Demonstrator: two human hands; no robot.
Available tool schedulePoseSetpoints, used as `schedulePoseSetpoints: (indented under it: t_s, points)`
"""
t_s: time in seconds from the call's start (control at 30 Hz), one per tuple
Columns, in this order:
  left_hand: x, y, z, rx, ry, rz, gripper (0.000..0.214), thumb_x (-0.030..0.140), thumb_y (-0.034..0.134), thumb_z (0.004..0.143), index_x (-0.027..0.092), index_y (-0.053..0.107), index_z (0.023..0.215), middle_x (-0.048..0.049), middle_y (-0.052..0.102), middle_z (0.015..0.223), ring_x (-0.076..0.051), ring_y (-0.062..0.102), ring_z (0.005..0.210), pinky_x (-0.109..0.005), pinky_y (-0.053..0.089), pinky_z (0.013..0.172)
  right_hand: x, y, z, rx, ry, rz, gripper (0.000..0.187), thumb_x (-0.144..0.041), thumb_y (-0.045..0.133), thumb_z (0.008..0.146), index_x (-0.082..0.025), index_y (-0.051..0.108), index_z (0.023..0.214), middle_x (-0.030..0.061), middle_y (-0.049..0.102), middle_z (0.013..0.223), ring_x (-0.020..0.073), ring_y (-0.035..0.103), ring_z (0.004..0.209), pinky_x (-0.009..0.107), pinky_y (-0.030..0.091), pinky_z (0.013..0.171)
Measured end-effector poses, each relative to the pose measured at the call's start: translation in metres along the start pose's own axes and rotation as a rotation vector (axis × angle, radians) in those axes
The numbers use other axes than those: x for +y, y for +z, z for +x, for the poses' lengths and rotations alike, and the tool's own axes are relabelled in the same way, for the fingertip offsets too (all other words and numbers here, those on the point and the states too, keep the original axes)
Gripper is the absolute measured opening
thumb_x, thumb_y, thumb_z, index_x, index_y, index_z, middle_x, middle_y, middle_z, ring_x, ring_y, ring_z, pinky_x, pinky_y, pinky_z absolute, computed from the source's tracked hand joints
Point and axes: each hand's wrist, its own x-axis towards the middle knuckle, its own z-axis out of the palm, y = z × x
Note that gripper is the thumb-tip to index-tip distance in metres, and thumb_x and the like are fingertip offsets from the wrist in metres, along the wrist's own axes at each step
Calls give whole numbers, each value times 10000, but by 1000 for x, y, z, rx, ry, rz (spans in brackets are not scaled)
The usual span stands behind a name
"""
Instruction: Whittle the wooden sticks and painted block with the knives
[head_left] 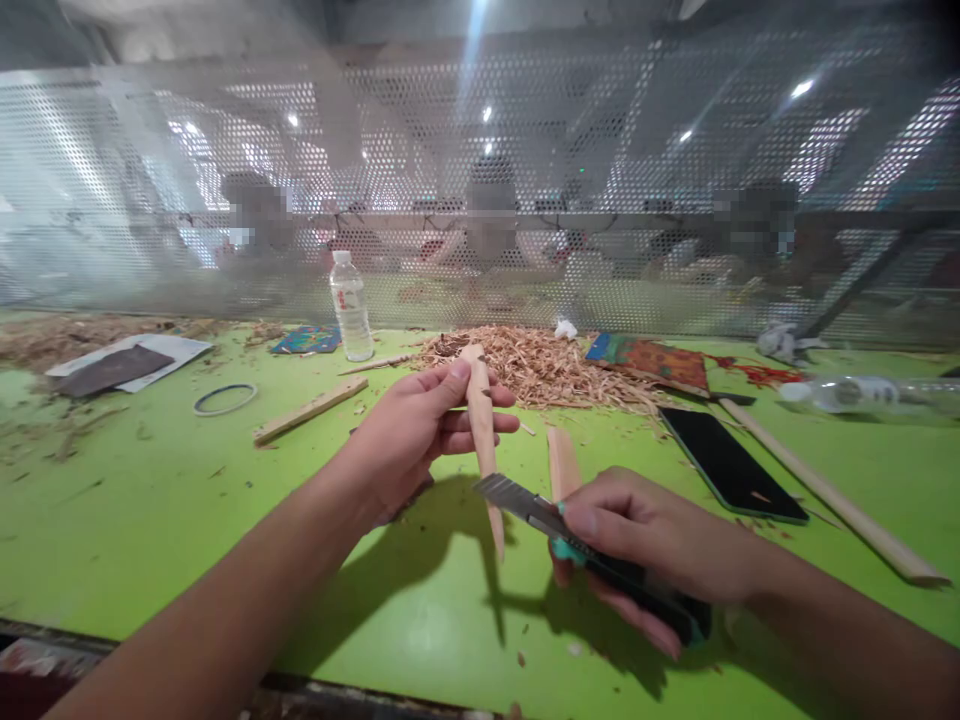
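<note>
My left hand (pixel 416 430) grips a pale wooden stick (pixel 482 440) near its top, holding it nearly upright with the pointed end down above the green table (pixel 187 520). My right hand (pixel 645 545) is closed around a utility knife (pixel 525 505) with a teal and black handle. The extended blade lies against the stick's lower half. A second flat wooden piece (pixel 562 462) stands just behind the knife, beside my right hand.
A heap of wood shavings (pixel 540 365) lies behind the hands. A water bottle (pixel 351 305), a wooden slat (pixel 311 410), a rubber ring (pixel 223 399), a dark phone (pixel 731 463), a long dowel (pixel 829 495) and a perforated screen (pixel 480 180) with people behind it surround the work spot.
</note>
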Motion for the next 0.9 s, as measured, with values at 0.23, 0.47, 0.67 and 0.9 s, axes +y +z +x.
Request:
schedulePoseSetpoints:
  t_s: [0.23,0.47,0.67,0.9]
  points:
    - [-2,0,1,-18,-28,10,299,179,454,1062,101,706,922,-68,795,850,-148,781,664,-193,638,556,-1,4,1,-57,76,-8,621,-763,550,904,-153,647,850,-37,568,500,57,479,304,126,392,322]
    - [4,-1,1,82,12,-5,311,153,449,1060,96,716,910,-68,793,830,-129,770,635,-163,616,534,2,12,-1,-212,311,-55,661,-808,639,800,-149,668,841,-34,580,535,51,503,330,125,436,338]
    - [4,0,0,51,46,80,254,246,539,1039,107,734,956,-101,806,921,-143,775,691,-175,610,568,7,2,-1,-219,159,12,652,-764,602,868,-122,712,851,-8,589,504,71,511,313,145,441,337]
    - [5,1,-2,59,103,181,243,333,619,994,132,736,922,-80,791,899,-145,756,685,-188,595,562,6,-10,3,-34,-24,158,630,-729,543,920,-124,693,831,-24,565,459,88,478,268,155,377,282]
